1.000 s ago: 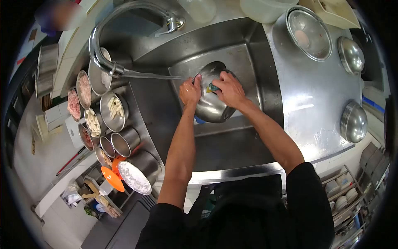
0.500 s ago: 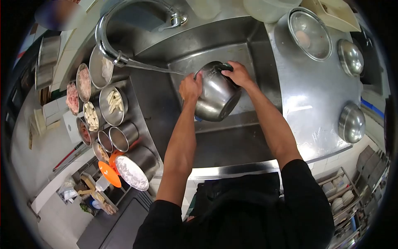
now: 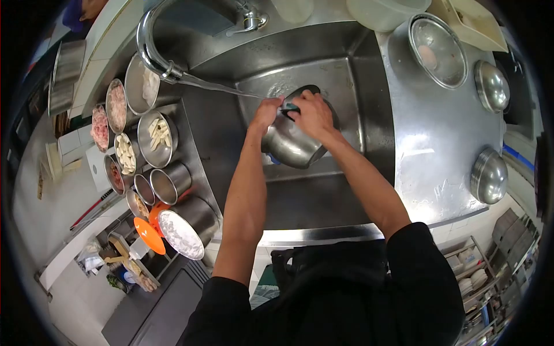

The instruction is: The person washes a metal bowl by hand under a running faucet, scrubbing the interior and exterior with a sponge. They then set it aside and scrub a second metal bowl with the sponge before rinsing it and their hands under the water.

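A steel pot (image 3: pixel 294 144) is tilted in the metal sink (image 3: pixel 231 179), its rounded side toward me. My left hand (image 3: pixel 266 114) grips the pot's rim at the left, fingers wrapped round it. My right hand (image 3: pixel 314 115) is closed on a small dark green scrubbing pad (image 3: pixel 290 108) at the rim, close beside my left hand. From the curved faucet (image 3: pixel 151 49) a stream of water (image 3: pixel 222 87) runs to the rim near my left hand. A bit of something blue shows under the pot. The pot's inside is mostly hidden.
Steel containers with meat (image 3: pixel 117 108), pale sliced food (image 3: pixel 160 134) and white powder (image 3: pixel 180 233) stand left of the sink. On the right counter (image 3: pixel 424 138) are a large bowl (image 3: pixel 440 52) and upturned steel bowls (image 3: pixel 489 176). Part of another person (image 3: pixel 78 14) shows at the upper left.
My right hand has moved left along the pot's rim, from its right side to beside my left hand, with the pad. The view has shifted slightly.
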Tool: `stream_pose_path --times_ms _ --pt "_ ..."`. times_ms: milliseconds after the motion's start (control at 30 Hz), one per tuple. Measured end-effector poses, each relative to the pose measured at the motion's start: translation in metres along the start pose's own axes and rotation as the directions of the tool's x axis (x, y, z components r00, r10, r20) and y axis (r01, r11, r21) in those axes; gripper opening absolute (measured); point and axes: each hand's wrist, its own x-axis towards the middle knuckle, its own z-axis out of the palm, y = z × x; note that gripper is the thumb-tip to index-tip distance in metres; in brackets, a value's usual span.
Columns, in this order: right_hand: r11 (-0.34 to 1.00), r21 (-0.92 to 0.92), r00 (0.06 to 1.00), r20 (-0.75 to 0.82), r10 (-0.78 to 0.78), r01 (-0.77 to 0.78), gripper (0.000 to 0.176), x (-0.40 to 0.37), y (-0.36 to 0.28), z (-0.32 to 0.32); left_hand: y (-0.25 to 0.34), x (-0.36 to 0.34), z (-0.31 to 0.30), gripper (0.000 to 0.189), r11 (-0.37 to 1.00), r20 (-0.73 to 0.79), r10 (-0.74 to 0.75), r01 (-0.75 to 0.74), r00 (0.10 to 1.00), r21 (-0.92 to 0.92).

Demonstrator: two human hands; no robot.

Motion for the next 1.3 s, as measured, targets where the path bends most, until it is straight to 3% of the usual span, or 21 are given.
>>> stream_pose_path --times_ms 100,133,200,300,367,433,500,567,600,700,767,833,867,900,967,1033,1100,1133,1167,1233,1300 --pt "0.983 0.139 0.988 -0.084 0.129 -0.117 0.038 0.039 0.033 0.015 -0.008 -0.005 0.004 0.049 0.998 -0.114 0.035 -0.041 0.993 -0.050" --pt "0.950 0.205 0.968 -0.028 0.248 -0.237 0.048 0.057 0.053 0.016 -0.014 -0.002 0.005 0.048 0.996 -0.201 0.003 -0.021 0.980 -0.087" --pt "0.932 0.084 0.935 -0.028 0.355 -0.351 0.055 0.079 0.085 0.016 -0.017 -0.007 0.004 0.047 0.994 -0.200 0.015 -0.036 0.980 -0.106" --pt "0.920 0.060 0.922 0.016 0.387 -0.387 0.055 0.089 0.102 0.032 -0.009 -0.007 0.006 0.044 0.998 -0.223 0.028 -0.039 0.974 -0.046" --pt "0.967 0.057 0.968 -0.041 0.250 -0.247 0.040 0.052 0.043 0.012 -0.005 -0.004 0.006 0.042 1.000 -0.256 0.009 -0.004 0.967 0.018" --pt "0.990 -0.070 0.993 -0.017 0.120 -0.121 0.039 0.022 -0.004 0.008 -0.005 0.001 -0.005 0.041 0.978 0.032 -0.031 0.037 0.999 -0.206" --pt "0.994 -0.018 0.994 0.019 0.111 -0.111 0.040 0.032 0.010 0.009 0.016 -0.018 -0.016 0.039 0.973 0.054 -0.151 0.158 0.987 -0.165" --pt "0.996 0.012 0.996 0.029 0.082 -0.083 0.040 0.061 0.037 0.001 0.022 -0.017 -0.026 0.038 0.956 0.214 -0.255 0.279 0.943 -0.091" --pt "0.994 0.027 0.991 0.083 0.105 -0.107 0.044 0.076 0.057 0.003 -0.014 0.002 -0.021 0.039 0.959 0.294 -0.043 0.122 0.955 -0.257" --pt "0.989 0.031 0.982 0.127 0.139 -0.144 0.052 0.088 0.086 -0.002 0.023 -0.033 0.003 0.040 0.990 0.292 0.002 0.040 0.956 -0.139" --pt "0.985 0.075 0.976 0.168 0.140 -0.154 0.066 0.095 0.112 0.007 0.033 -0.043 0.022 0.039 0.994 0.233 -0.058 0.078 0.971 -0.078" --pt "0.948 0.249 0.964 0.224 0.140 -0.196 0.070 0.093 0.118 -0.001 0.031 -0.033 0.033 0.039 1.000 0.181 0.031 -0.031 0.983 0.000" --pt "0.964 0.195 0.977 0.146 0.156 -0.183 0.073 0.090 0.116 -0.001 0.011 -0.013 0.042 0.040 0.879 -0.012 0.312 -0.284 0.950 0.383" --pt "0.965 0.186 0.976 0.153 0.155 -0.182 0.073 0.084 0.110 -0.005 0.001 -0.004 0.044 0.040 0.884 -0.018 0.308 -0.280 0.951 0.374" --pt "0.964 0.214 0.983 0.128 0.130 -0.155 0.074 0.077 0.099 -0.016 -0.007 0.015 0.044 0.039 0.883 -0.325 0.349 -0.192 0.879 0.429" --pt "0.966 0.231 0.993 0.055 0.107 -0.116 0.066 0.072 0.090 -0.014 0.000 0.023 0.020 0.039 0.857 -0.254 0.317 -0.161 0.914 0.490" --pt "0.930 0.328 0.986 0.079 0.149 -0.166 0.057 0.051 0.061 -0.022 0.026 0.007 -0.003 0.039 0.900 -0.244 0.093 0.023 0.965 0.435" --pt "0.945 0.301 0.992 0.035 0.122 -0.127 0.052 0.046 0.056 -0.015 0.021 0.018 -0.013 0.040 0.951 -0.151 -0.001 0.048 0.989 0.306" --pt "0.935 0.342 0.995 0.018 0.094 -0.094 0.056 0.040 0.052 -0.009 0.014 0.025 -0.016 0.040 0.951 -0.159 -0.005 0.053 0.987 0.304" --pt "0.966 0.249 0.993 -0.077 0.085 -0.063 0.057 0.027 0.038 0.001 0.007 0.029 -0.018 0.040 0.920 -0.219 0.144 -0.049 0.965 0.388" --pt "0.966 0.236 0.992 -0.037 0.121 -0.109 0.065 0.020 0.029 0.003 0.009 0.023 -0.019 0.041 0.943 -0.166 0.089 -0.029 0.982 0.330"
